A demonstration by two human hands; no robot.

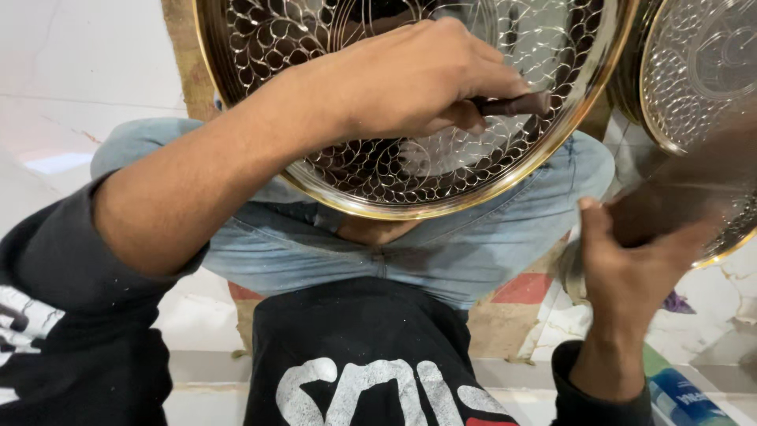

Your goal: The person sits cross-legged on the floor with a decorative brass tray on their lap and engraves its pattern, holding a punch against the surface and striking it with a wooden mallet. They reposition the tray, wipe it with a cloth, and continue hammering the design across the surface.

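L hand was curled tight around a dark tool, tip end pointing right, pressed w/ the fist against the inside of a big round plate. Plate was shiny metal w/ gold rim & scale-like engraved pattern, tilted on the lap, over jeans. R hand sat lower right, thumb up, gripping a blurred dark object; couldn't tell what it was. Second plate w/ same pattern stood at upper right, just beside the first. Blue bottle lay at bottom right corner on the floor. Black sweatshirt w/ white print filled the bottom.
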